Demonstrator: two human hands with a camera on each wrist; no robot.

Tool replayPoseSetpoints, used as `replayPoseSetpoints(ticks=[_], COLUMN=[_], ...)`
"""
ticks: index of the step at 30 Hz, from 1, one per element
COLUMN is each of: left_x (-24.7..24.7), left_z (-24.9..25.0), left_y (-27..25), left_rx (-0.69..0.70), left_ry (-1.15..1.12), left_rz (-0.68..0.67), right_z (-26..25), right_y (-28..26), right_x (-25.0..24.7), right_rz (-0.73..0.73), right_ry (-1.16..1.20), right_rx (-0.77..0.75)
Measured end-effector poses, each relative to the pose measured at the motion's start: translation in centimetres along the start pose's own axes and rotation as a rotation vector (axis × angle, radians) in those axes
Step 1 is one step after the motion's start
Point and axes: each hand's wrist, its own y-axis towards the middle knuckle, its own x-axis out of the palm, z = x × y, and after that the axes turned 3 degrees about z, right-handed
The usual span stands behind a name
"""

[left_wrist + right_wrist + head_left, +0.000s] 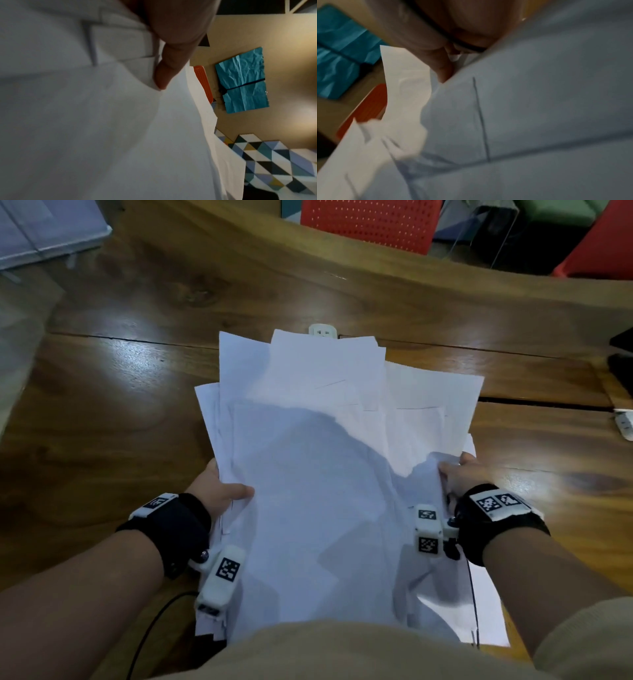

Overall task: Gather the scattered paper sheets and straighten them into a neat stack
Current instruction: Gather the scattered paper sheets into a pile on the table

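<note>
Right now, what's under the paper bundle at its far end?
A white socket block peeks out past the paper sheets, set in the wooden table. The sheets hide the rest of the block and the table beneath.

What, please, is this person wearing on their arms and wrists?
Each wrist carries a black fabric wrist band, left and right, fitted with white plastic camera modules bearing black-and-white square tag markings. The forearms are bare; beige sleeves begin near the elbows. A thin black cable hangs below the left wrist.

Office-like room: long wooden table (137,405), red perforated chairs (370,224).
</note>
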Motion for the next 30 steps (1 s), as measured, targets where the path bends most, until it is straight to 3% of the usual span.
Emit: replayPoseSetpoints(ticks=[8, 12, 16, 19, 24, 30], left_x=[0.1, 0.4, 0.3, 0.2, 0.2, 0.1], left_z=[0.6, 0.5, 0.4, 0.3, 0.3, -0.5], left_y=[-0.7, -0.9, -0.9, -0.8, -0.8, -0.7], left_rx=[-0.005, 0.001, 0.002, -0.008, -0.010, 0.004], left_ry=[0.047, 0.080, 0.111, 0.099, 0.076, 0.065], left_rz=[-0.063, -0.029, -0.016, -0.011, -0.020, 0.053], right_z=[-0.3, 0.1, 1.2, 2.1, 1.9, 3.2], right_y=[-2.0, -0.8, -0.2, 0.5, 0.8, -0.1], right_x=[3.3, 1.6, -1.1, -1.5, -2.3, -1.8], right_rz=[-0.190, -0.047, 0.134, 0.063, -0.049, 0.058], right_ry=[-0.050, -0.158, -0.407, -0.396, -0.393, -0.552], right_rx=[-0.075, -0.082, 0.145, 0.247, 0.203, 0.165])
